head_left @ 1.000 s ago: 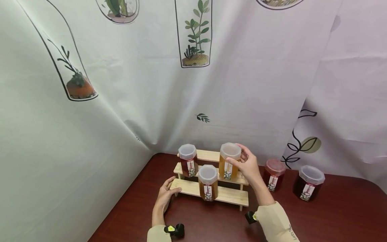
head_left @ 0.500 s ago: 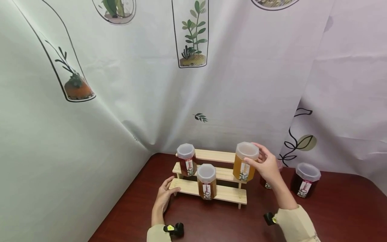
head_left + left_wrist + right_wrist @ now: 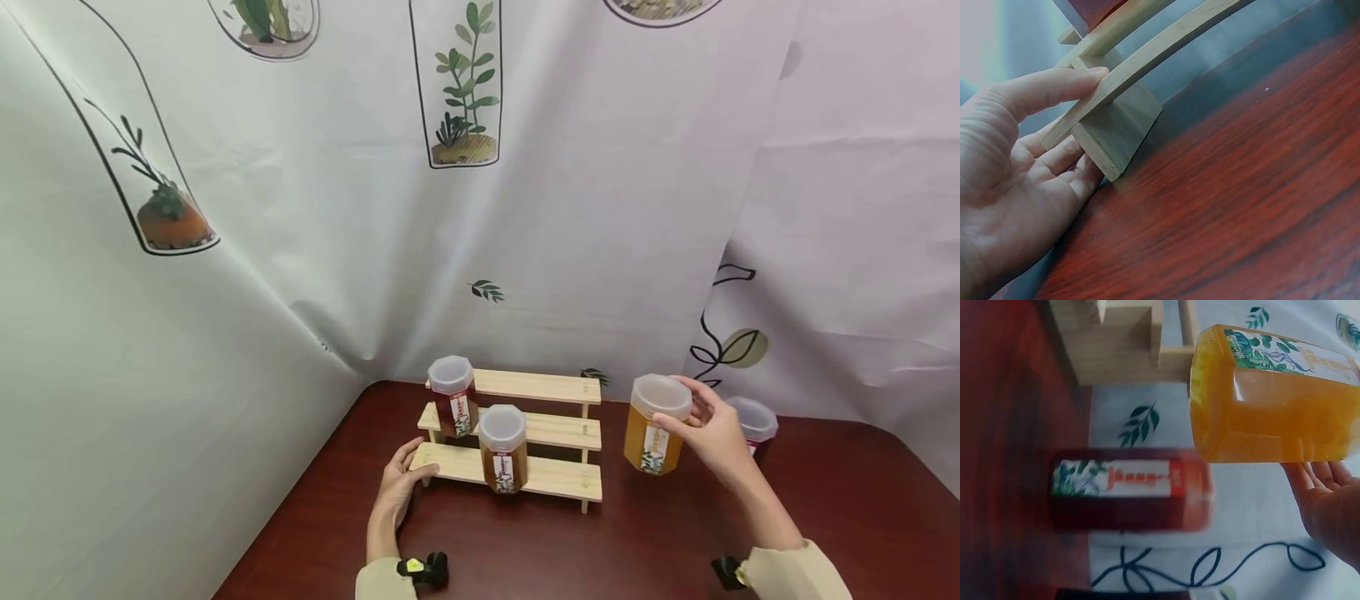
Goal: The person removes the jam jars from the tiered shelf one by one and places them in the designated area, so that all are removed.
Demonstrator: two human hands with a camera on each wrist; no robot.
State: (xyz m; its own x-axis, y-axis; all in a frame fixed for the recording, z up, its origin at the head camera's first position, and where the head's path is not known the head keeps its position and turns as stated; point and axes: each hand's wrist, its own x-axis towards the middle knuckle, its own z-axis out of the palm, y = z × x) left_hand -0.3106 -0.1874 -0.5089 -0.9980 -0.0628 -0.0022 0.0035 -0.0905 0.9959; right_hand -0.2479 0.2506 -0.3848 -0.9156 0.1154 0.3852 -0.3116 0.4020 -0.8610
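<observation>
My right hand (image 3: 712, 433) holds an amber jar (image 3: 637, 437) with a frosted octagonal lid, thumb in front and fingers behind, just right of the wooden three-step rack (image 3: 555, 477). Held off the table, the jar shows its base and plant-patterned label in the right wrist view. My left hand (image 3: 393, 492) grips the left end of the rack's lowest step, its thumb (image 3: 1079, 81) on top and fingers at the side and underneath. On that step stands a brown-amber jar (image 3: 491, 467). A dark red jar (image 3: 444, 412) occupies the middle step's left end.
A dark jar (image 3: 752, 421) stands at the right, partly covered by my right hand. In the right wrist view a red jar (image 3: 1116, 515) stands beyond the amber one, beside the rack. A plant-printed cloth (image 3: 600, 208) hangs behind the reddish-brown table (image 3: 525, 554).
My right hand has carried the amber jar off the rack's middle step to the right and slightly down. My left hand keeps its grip on the rack. The head view has shifted slightly right.
</observation>
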